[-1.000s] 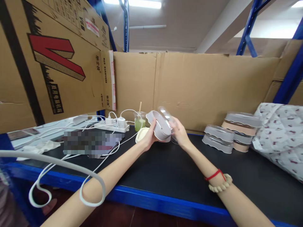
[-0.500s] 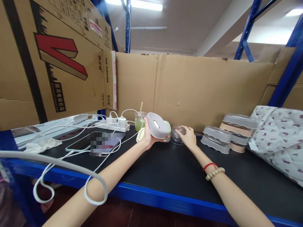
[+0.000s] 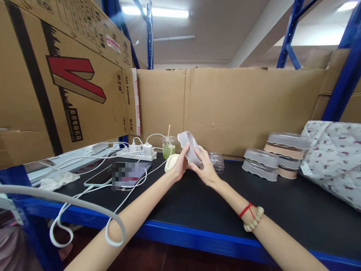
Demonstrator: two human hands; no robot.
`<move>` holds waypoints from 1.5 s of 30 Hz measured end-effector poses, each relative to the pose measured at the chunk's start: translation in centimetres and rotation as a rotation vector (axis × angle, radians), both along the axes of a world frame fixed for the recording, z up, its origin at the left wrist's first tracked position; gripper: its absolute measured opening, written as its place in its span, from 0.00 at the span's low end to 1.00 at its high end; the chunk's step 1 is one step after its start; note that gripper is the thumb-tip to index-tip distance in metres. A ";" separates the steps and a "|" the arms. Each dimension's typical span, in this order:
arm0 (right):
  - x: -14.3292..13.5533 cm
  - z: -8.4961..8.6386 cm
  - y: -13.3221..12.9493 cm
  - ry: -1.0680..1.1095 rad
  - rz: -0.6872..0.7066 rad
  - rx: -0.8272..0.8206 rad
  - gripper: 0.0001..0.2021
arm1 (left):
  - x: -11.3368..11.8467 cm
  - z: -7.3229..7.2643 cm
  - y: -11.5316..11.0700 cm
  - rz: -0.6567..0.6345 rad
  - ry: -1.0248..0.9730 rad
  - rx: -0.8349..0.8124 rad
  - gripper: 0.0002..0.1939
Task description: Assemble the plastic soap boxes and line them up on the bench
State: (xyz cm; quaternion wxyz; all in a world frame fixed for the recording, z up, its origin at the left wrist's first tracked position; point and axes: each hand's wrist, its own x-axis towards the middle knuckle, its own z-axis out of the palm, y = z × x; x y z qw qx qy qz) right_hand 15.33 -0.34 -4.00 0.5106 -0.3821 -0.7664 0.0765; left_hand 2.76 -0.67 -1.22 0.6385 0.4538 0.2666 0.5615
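A light grey oval plastic box point(image 3: 190, 143) with a wavy rim is tilted up on its side between my two hands, above the black tabletop. My left hand point(image 3: 181, 165) grips it from the left, thumb on the wall. My right hand point(image 3: 207, 171) has its fingers and thumb on the right side of the same box. Clear plastic pieces point(image 3: 217, 162) lie just behind my right hand, partly hidden by it. A cream round piece point(image 3: 170, 162) rests behind my left hand.
A cup of green drink point(image 3: 168, 150) with a straw stands behind. At left are a power strip point(image 3: 148, 155), phones point(image 3: 129, 174) and looping white cables. Stacked grey and pink boxes point(image 3: 286, 156) and a patterned quilted bag point(image 3: 335, 162) sit at right. Cardboard walls enclose the back.
My right hand has left the clear plastic pieces and moved left onto the grey box. The box has turned from its slotted face showing to standing on its side.
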 end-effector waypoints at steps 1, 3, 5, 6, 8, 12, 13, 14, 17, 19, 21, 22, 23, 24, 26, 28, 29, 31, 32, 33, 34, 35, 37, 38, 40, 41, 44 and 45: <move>-0.3 -0.3 0.0 0.028 0.012 -0.022 0.31 | 0.0 0.0 0.0 0.013 0.008 -0.004 0.27; -0.6 -0.6 -0.1 0.095 0.021 -0.038 0.30 | -0.1 0.0 0.0 0.027 0.016 -0.009 0.26; -0.7 -0.8 -0.2 0.149 0.018 -0.032 0.29 | -0.2 0.2 -0.1 0.012 0.020 -0.004 0.24; -0.8 -0.9 -0.3 0.174 0.011 -0.026 0.29 | -0.2 0.3 -0.2 -0.001 0.025 0.001 0.24; -1.0 -0.8 -0.4 0.218 -0.006 -0.011 0.29 | -0.2 0.4 -0.4 -0.030 0.041 0.013 0.23; -0.9 -0.3 -0.4 0.212 -0.008 0.029 0.29 | -0.3 0.5 -0.4 -0.003 0.052 0.052 0.24; -0.6 0.0 -0.3 0.188 0.000 0.037 0.29 | -0.3 0.5 -0.4 0.032 0.050 0.061 0.24; -0.1 0.4 -0.1 0.164 -0.007 0.049 0.29 | -0.3 0.5 -0.3 0.074 0.044 0.066 0.24; 2.1 1.6 0.7 0.107 -0.206 0.097 0.29 | -0.6 0.8 0.1 0.200 -0.007 0.048 0.26; 3.9 2.4 1.6 0.081 -0.447 0.045 0.28 | -0.9 1.1 0.2 0.250 -0.058 0.033 0.27; 5.3 2.8 2.7 0.045 -0.635 -0.106 0.27 | -1.0 1.4 0.2 0.269 -0.097 0.026 0.27; 5.9 3.0 3.2 -0.003 -0.686 -0.187 0.27 | -1.0 1.5 0.1 0.265 -0.106 0.021 0.27; 6.3 3.1 3.8 -0.072 -0.713 -0.261 0.26 | -1.0 1.6 0.0 0.256 -0.109 0.017 0.26; 6.5 3.2 4.4 -0.147 -0.724 -0.323 0.26 | -1.0 1.6 -0.1 0.240 -0.108 0.012 0.25; 6.5 3.3 5.5 -0.267 -0.729 -0.401 0.26 | -0.8 1.5 -0.2 0.203 -0.111 0.028 0.25; 6.2 3.4 6.3 -0.309 -0.736 -0.435 0.25 | -0.7 1.3 -0.2 0.182 -0.120 0.047 0.26; 5.9 3.4 6.7 -0.311 -0.739 -0.443 0.24 | -0.6 1.1 -0.2 0.182 -0.123 0.048 0.27; 5.4 3.3 7.2 -0.310 -0.738 -0.447 0.22 | -0.5 1.0 -0.1 0.185 -0.117 0.033 0.27; 5.1 3.2 7.3 -0.309 -0.735 -0.448 0.19 | -0.5 0.9 -0.1 0.187 -0.111 0.022 0.27; 4.9 3.1 7.3 -0.305 -0.731 -0.445 0.17 | -0.5 0.9 -0.1 0.189 -0.102 0.012 0.27; 4.8 3.1 7.3 -0.297 -0.727 -0.434 0.15 | -0.6 1.0 -0.1 0.188 -0.092 0.005 0.27; 4.7 3.1 7.2 -0.285 -0.724 -0.418 0.13 | -0.6 1.0 -0.1 0.187 -0.082 0.002 0.27; 4.7 3.0 6.8 -0.255 -0.717 -0.370 0.13 | -0.6 1.1 -0.1 0.184 -0.066 0.009 0.28; 4.8 3.0 6.6 -0.240 -0.712 -0.342 0.14 | -0.6 1.2 -0.1 0.185 -0.064 0.014 0.28; 5.1 2.8 6.1 -0.220 -0.690 -0.288 0.14 | -0.6 1.2 0.0 0.185 -0.075 0.020 0.28; 5.3 2.6 5.8 -0.215 -0.673 -0.263 0.13 | -0.6 1.1 0.0 0.184 -0.082 0.019 0.28; 6.0 1.8 5.5 -0.198 -0.615 -0.193 0.13 | -0.5 0.8 0.2 0.168 -0.091 0.009 0.29; 6.2 1.5 5.5 -0.185 -0.597 -0.172 0.13 | -0.5 0.6 0.3 0.163 -0.089 0.006 0.29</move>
